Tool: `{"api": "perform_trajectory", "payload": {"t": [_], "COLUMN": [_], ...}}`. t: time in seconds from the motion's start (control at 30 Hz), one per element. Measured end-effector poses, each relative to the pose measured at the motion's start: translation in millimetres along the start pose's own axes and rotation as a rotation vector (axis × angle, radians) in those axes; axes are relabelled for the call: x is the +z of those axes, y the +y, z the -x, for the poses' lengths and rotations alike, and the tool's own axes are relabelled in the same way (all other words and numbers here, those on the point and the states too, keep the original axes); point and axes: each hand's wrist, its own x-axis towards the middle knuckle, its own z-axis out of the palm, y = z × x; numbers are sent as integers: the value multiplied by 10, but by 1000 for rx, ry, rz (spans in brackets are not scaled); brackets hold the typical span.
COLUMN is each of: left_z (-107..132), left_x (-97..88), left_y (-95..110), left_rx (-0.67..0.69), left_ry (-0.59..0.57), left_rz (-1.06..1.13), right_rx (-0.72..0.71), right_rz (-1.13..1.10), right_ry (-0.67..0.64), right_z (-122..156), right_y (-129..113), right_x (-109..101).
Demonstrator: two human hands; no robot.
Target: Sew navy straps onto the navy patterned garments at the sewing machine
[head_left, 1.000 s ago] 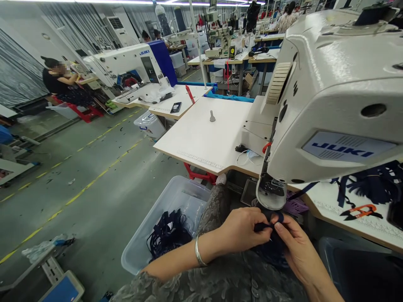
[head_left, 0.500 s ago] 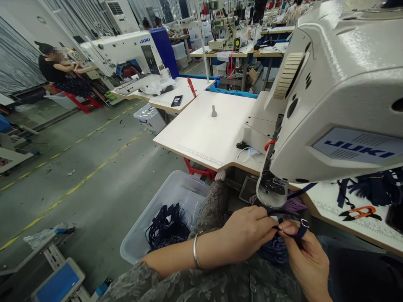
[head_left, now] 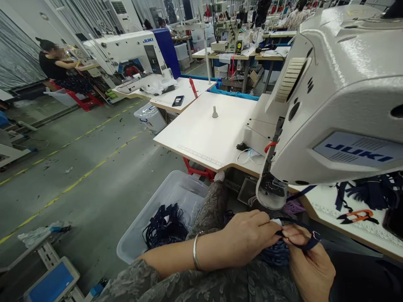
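Note:
Below the head of a white JUKI sewing machine (head_left: 352, 100), both of my hands meet over my lap. My left hand (head_left: 244, 237) is closed, pinching a narrow navy strap (head_left: 310, 244) beside a small white label (head_left: 277, 221). Close by, my right hand (head_left: 313, 262) grips the same strap between thumb and fingers. A small slider buckle (head_left: 316, 235) on the strap rests by my right index finger. Dark blue patterned fabric (head_left: 275, 253) lies under my hands, partly hidden. The pinched part of the strap is mostly covered by my fingers.
A clear plastic bin (head_left: 124, 239) with dark straps (head_left: 165, 228) stands at my left leg. Orange-handled thread snips (head_left: 357, 216) and navy strap pieces (head_left: 374, 191) lie on the right tabletop. The white table (head_left: 192, 134) extends ahead. A seated person (head_left: 52, 67) works far left.
My right hand has shifted slightly right and down, carrying the slider buckle with it. More of the white label shows between my hands. My left hand has barely moved.

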Motion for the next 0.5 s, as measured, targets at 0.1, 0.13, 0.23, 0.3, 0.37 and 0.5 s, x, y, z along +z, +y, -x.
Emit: {"api": "perform_trajectory", "payload": {"t": [0.1, 0.13, 0.23, 0.3, 0.37, 0.5], "left_z": [-21, -36, -117, -194, -281, -393], "left_x": [-1, -7, -51, -98, -148, -169], "left_y": [0, -3, -39, -92, -165, -323], "left_rx": [-62, -91, -170, -192, -209, -189], "left_ry": [-28, -44, -65, -42, -1, 83], "left_rz": [40, 60, 111, 122, 98, -40], "right_rx": [120, 175, 350, 426, 463, 478], "right_rz": [26, 47, 119, 135, 114, 66], "right_ry": [-8, -21, -66, -70, -54, -58], "right_z": [-22, -48, -194, -332, -470, -650], "right_y": [-36, -54, -112, -141, -150, -113], "right_x": [-17, -22, -6, 39, 105, 228]}}
